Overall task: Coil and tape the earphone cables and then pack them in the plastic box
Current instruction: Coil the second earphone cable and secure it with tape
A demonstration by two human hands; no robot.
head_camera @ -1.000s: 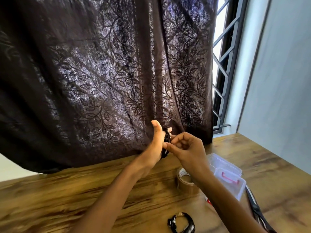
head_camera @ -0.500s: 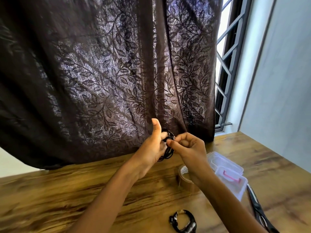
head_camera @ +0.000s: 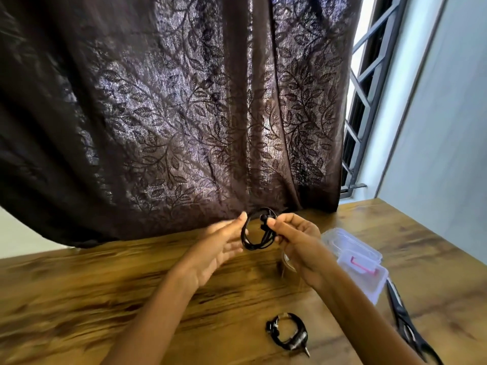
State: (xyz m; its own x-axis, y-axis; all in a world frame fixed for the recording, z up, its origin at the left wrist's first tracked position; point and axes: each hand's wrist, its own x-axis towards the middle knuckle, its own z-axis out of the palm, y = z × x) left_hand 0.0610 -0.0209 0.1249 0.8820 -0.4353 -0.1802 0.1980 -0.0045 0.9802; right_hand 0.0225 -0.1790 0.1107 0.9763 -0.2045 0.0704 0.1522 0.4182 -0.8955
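Note:
A black earphone cable coiled into a ring [head_camera: 254,243] hangs in the air above the table, pinched at its right side by my right hand [head_camera: 297,242]. My left hand [head_camera: 216,248] is open just left of the coil, its fingertips near the ring's left edge. A second coiled black earphone [head_camera: 287,334] lies on the table near the front, with its jack pointing right. A brown tape roll [head_camera: 286,267] stands behind my right wrist, mostly hidden. The clear plastic box [head_camera: 353,252], with a pink-latched lid, sits to the right.
Black scissors [head_camera: 407,327] lie at the right near the table's front edge. A dark leaf-patterned curtain [head_camera: 184,114] hangs behind the wooden table [head_camera: 79,299]. A barred window [head_camera: 366,96] and a pale wall are at the right.
My left hand has let go of the coil and opened. The coil now hangs from my right hand alone, turned so that its ring faces me, and both hands are lower.

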